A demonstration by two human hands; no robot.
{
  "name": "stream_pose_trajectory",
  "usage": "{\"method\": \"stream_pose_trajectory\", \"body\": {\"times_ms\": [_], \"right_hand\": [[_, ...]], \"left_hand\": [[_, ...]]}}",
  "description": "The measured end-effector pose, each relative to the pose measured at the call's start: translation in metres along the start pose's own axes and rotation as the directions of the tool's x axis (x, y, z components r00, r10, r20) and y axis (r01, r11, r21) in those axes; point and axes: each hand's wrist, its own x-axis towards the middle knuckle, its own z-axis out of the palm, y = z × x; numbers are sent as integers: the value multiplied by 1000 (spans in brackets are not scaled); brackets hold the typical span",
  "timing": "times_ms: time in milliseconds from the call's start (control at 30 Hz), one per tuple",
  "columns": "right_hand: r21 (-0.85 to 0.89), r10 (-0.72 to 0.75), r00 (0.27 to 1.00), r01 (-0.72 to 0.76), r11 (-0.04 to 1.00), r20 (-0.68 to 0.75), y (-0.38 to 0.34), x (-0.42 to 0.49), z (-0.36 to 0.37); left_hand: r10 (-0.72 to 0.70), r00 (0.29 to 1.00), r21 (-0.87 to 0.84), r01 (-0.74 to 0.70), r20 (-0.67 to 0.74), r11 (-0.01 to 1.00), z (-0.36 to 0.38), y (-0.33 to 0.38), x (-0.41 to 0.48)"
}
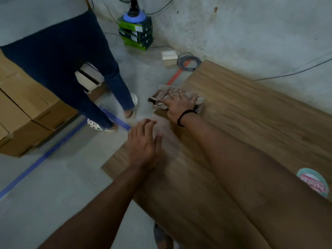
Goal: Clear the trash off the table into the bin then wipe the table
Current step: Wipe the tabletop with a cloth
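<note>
Wiping step, I judge: right hand [179, 106] presses flat on the crumpled beige cloth [161, 97] at the brown wood-grain table's [251, 114] edge, left hand [143, 143] open and empty — next, probably a sweep back across.

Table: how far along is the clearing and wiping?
Looks done: most of the table is bare wood. In hand: the right hand presses a cloth at the table's edge; the left hand hovers open at that edge. Left: a round pink-and-teal item beside the right forearm, and the remaining wiping.
</note>
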Motion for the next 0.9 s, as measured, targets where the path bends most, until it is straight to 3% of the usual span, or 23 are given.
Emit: {"method": "stream_pose_trajectory", "body": {"times_ms": [233, 433, 500, 667, 767, 900], "right_hand": [[15, -120, 992, 120, 993, 37, -45, -46, 10], [16, -230, 972, 229, 973, 48, -87, -89, 22], [0, -261, 964, 261, 965, 53, -97, -99, 27], [-21, -340, 936, 343, 939, 96, -118, -119, 39], [-45, -399, 906, 408, 912, 142, -120, -130, 40], [-112, -498, 852, 517, 849, 160, -116, -151, 41]], "left_hand": [[-162, 977, -283, 116, -142, 952, -27, -20, -24], [-318, 943, -279, 281, -96, 918, -64, -48, -76], [-368, 926, -359, 317, -81, 878, -68, -49, -87], [-515, 846, -548, 368, -138, 751, -72, -55, -98], [-607, 766, -533, 431, -210, 728, -78, -65, -90], [-487, 846, -448, 357, -217, 819, -91, -68, -83]]}}
